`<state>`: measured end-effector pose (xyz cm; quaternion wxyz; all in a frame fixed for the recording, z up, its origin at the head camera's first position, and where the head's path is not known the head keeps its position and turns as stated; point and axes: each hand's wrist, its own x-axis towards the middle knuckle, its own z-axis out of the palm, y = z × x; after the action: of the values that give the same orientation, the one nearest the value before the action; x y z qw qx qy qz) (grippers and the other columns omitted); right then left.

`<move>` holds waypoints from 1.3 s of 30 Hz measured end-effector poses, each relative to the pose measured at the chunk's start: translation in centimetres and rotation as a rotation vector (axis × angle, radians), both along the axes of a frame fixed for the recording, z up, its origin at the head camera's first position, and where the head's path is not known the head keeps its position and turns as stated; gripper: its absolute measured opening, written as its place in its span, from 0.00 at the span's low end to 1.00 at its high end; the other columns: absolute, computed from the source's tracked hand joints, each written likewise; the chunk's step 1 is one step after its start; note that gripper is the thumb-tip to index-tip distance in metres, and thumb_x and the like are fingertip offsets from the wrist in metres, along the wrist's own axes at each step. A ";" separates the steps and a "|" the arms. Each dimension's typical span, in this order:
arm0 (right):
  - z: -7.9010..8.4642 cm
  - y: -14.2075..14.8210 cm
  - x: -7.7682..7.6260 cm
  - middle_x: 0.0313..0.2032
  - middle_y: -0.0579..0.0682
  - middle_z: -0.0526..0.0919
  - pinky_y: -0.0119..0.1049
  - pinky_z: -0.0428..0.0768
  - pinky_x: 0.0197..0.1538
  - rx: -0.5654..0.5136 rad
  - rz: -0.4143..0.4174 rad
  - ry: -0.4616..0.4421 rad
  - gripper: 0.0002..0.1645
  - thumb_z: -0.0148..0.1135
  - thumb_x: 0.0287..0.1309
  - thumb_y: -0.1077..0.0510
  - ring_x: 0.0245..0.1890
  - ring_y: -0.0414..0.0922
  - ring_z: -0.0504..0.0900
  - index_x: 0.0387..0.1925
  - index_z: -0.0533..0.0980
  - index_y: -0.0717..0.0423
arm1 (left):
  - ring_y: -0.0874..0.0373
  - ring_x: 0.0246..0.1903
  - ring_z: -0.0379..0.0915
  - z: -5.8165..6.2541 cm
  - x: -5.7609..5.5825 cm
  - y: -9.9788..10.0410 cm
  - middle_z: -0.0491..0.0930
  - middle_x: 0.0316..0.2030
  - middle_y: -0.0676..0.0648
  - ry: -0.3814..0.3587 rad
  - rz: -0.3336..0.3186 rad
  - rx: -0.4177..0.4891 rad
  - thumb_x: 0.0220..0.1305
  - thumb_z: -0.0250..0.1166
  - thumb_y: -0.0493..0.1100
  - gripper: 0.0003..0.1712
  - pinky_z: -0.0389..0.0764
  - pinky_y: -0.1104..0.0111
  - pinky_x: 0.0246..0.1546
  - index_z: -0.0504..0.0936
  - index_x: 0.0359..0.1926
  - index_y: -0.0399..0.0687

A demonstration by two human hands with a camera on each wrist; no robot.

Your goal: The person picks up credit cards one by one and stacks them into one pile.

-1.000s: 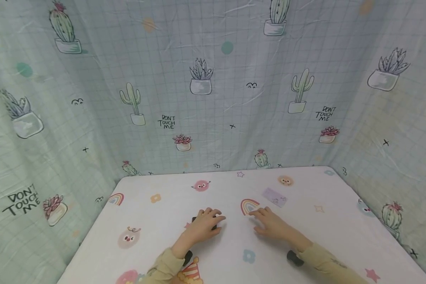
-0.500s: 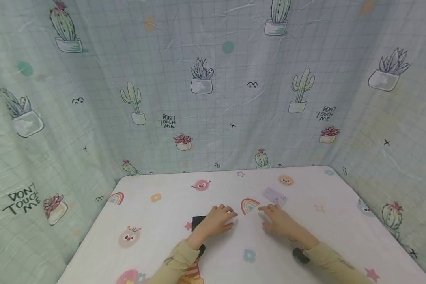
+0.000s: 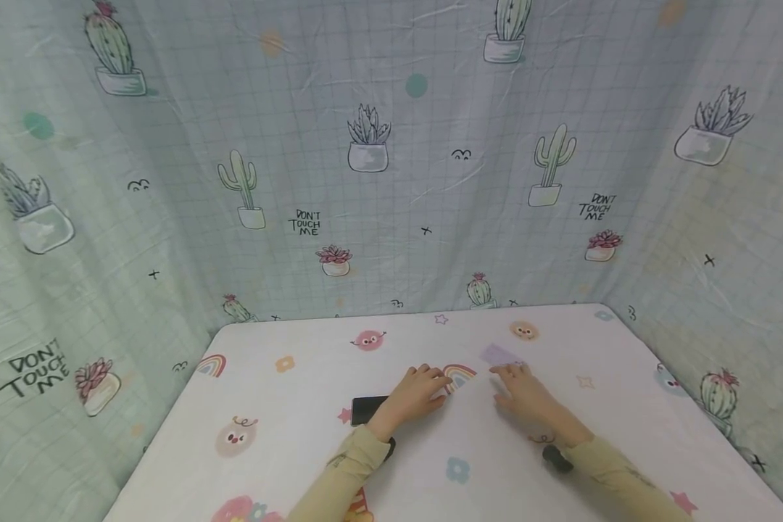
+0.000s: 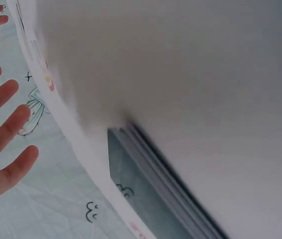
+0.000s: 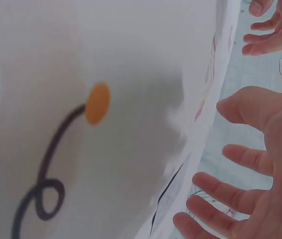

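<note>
My left hand (image 3: pixel 417 395) hovers over the middle of the table, by a printed rainbow (image 3: pixel 458 378), fingers spread and nothing in them. Behind its wrist lies a black, glossy, flat rectangular slab (image 3: pixel 367 409), partly covered by the forearm. Up close in the left wrist view, the slab (image 4: pixel 148 186) shows a mirror-like top and a layered edge; its exact kind is unclear. My right hand (image 3: pixel 525 395), loose and holding nothing, is beside a lilac rectangle (image 3: pixel 498 354). Whether that rectangle is printed or a separate piece, I cannot tell.
A white tablecloth (image 3: pixel 300 435) with printed faces, flowers and stars covers the table. Cactus-patterned curtains (image 3: pixel 404 268) enclose the back and sides. A dark device (image 3: pixel 557 459) sits at the right wrist.
My left hand has moved right and farther from me, uncovering more of the black slab. My right hand has shifted right and slightly farther forward, now partly covering the lilac rectangle.
</note>
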<state>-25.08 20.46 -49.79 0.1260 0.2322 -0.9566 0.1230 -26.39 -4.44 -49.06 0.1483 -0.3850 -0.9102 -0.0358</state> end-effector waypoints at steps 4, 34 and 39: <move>0.4 0.0 -0.3 0.39 0.61 0.74 0.50 0.73 0.37 0.014 -0.049 0.001 0.28 0.63 0.45 0.56 0.40 0.59 0.70 0.50 0.69 0.61 | 0.60 0.41 0.70 -0.1 -0.5 0.7 0.77 0.43 0.56 0.006 0.025 -0.021 0.56 0.59 0.50 0.17 0.68 0.67 0.38 0.76 0.48 0.57; 0.0 1.7 -4.3 0.43 0.66 0.70 0.56 0.66 0.39 0.056 -0.228 -0.220 0.29 0.59 0.49 0.53 0.41 0.59 0.65 0.52 0.66 0.62 | 0.58 0.42 0.69 -0.4 -3.2 6.3 0.76 0.47 0.56 -0.072 0.097 -0.075 0.57 0.59 0.52 0.19 0.69 0.65 0.39 0.74 0.50 0.59; 0.1 1.9 -4.4 0.43 0.66 0.71 0.57 0.66 0.40 0.056 -0.205 -0.222 0.29 0.58 0.50 0.54 0.42 0.60 0.65 0.53 0.65 0.62 | 0.58 0.42 0.69 -0.7 -3.2 6.5 0.76 0.46 0.56 -0.060 0.105 -0.096 0.58 0.58 0.52 0.19 0.70 0.63 0.40 0.74 0.51 0.59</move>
<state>-29.52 22.38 -49.67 0.0249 0.1219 -0.9864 0.1076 -29.62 2.06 -49.79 0.1037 -0.3421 -0.9339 0.0043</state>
